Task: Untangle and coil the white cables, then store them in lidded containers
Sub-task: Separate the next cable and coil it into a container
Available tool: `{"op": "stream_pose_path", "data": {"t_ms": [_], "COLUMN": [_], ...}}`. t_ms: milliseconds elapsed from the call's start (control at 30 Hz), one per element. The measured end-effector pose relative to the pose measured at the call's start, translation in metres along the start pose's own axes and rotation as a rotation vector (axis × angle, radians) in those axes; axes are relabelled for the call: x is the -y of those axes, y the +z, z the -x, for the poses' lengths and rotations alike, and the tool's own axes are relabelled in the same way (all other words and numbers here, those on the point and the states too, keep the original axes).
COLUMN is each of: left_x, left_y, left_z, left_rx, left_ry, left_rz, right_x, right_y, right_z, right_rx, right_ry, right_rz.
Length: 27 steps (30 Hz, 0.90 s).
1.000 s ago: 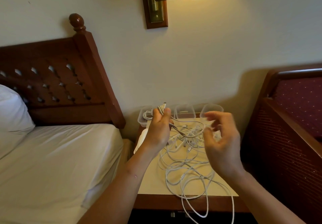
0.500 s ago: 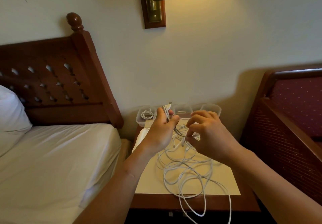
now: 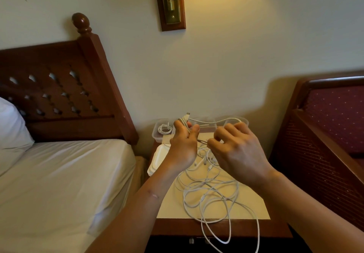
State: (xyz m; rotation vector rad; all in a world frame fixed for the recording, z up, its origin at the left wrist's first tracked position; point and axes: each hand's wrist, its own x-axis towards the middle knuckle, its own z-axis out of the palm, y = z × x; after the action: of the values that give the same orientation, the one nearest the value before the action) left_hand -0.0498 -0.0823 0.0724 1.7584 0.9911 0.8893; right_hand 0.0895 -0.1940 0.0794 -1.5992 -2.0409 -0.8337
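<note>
A tangle of white cables (image 3: 208,191) lies on the nightstand (image 3: 244,205), with loops hanging over its front edge. My left hand (image 3: 183,144) grips a small bundle of cable, a plug end sticking up above the fingers. My right hand (image 3: 236,150) pinches a strand just right of the left hand, and a loop arcs over it. Clear plastic containers stand along the wall: the left one (image 3: 158,134) holds a coiled white cable (image 3: 165,128), the others (image 3: 234,122) are partly hidden by my hands.
A stack of white lids (image 3: 158,158) lies at the nightstand's left edge. A bed (image 3: 59,184) with a wooden headboard stands at the left, a dark red upholstered chair (image 3: 325,134) at the right. A brass wall lamp (image 3: 177,0) hangs above.
My right hand came in from an open pose to the left hand and took hold of a strand, then drew a loop out to the right. The left hand stayed in place.
</note>
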Motion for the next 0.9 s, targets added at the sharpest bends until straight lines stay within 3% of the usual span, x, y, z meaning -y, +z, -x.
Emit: {"op": "stream_pose_path", "data": {"t_ms": [67,167,267,333,533,600,667,733,800,833,900], "left_x": [-0.001,0.002,0.006,0.005,0.007,0.009,0.010,0.010,0.012,0.011,0.010], "left_y": [-0.002,-0.010,-0.014,-0.010,-0.004,-0.005,-0.003,-0.002,-0.004,-0.005,-0.004], "left_z": [-0.001,-0.003,-0.002,0.000,0.000,-0.002,-0.003,-0.005,-0.007,-0.008,-0.007], "left_rx": [0.015,0.049,0.141,0.196,0.182,0.145,0.130,0.113,0.096,0.098,0.113], "left_ry": [0.003,0.010,0.018,0.034,0.052,0.037,0.035,0.033,0.019,0.019,0.042], "left_rz": [-0.021,-0.098,-0.174,-0.200,-0.195,-0.137,-0.126,-0.116,-0.124,-0.142,-0.184], "right_x": [-0.012,-0.037,-0.050,-0.050,-0.036,-0.025,-0.012,-0.013,-0.024,-0.027,-0.027], "right_y": [0.001,0.004,0.010,0.017,0.016,0.008,0.004,0.008,0.014,0.018,0.024], "right_z": [-0.004,-0.008,-0.010,-0.011,0.002,0.005,0.007,0.009,0.013,0.015,0.018], "right_rx": [0.107,0.424,0.481,0.393,-0.119,-0.252,-0.273,-0.183,0.062,0.206,0.337], "right_ry": [0.048,0.095,0.076,0.037,-0.150,-0.123,-0.034,0.127,0.251,0.273,0.285], "right_rz": [-0.056,-0.345,-0.241,-0.115,-0.006,-0.011,-0.056,-0.059,0.053,0.084,0.057]}}
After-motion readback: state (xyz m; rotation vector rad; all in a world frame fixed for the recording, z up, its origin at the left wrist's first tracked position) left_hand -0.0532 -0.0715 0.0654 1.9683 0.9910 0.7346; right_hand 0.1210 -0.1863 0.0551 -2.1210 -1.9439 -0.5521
